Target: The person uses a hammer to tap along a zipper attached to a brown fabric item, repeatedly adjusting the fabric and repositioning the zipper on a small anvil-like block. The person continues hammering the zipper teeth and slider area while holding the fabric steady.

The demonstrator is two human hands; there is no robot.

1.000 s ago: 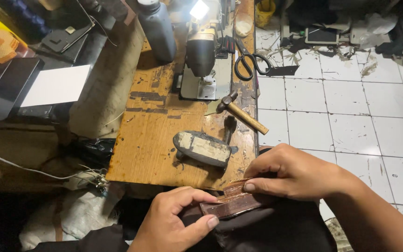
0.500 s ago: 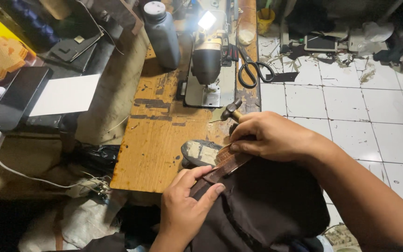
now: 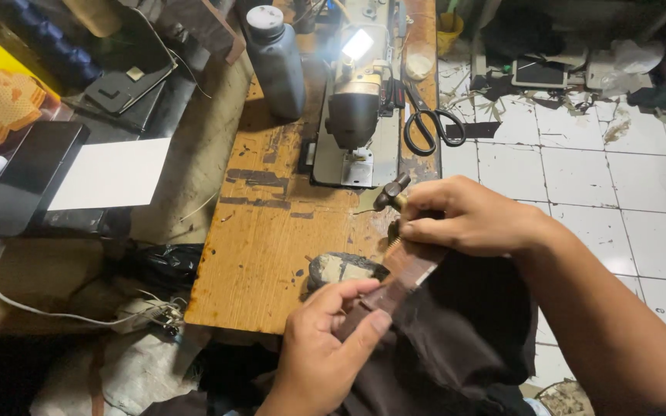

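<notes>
A dark brown leather strip with a light stitched edge runs between both hands, joined to a dark fabric piece that hangs below. My left hand pinches the strip's lower end between thumb and fingers. My right hand grips the strip's upper end near the edge of the worn wooden table. A hammer lies on the table just behind my right fingers, mostly hidden. A dark block with a pale top sits on the table beside my left thumb.
A sewing machine with a lit lamp stands at the table's back, a grey bottle to its left and black scissors to its right. White paper lies on dark gear at left. White tiled floor with clutter spreads right.
Both hands have lifted the strip and fabric up and toward the table; my right hand now sits over the hammer's handle, and the strip is tilted steeper.
</notes>
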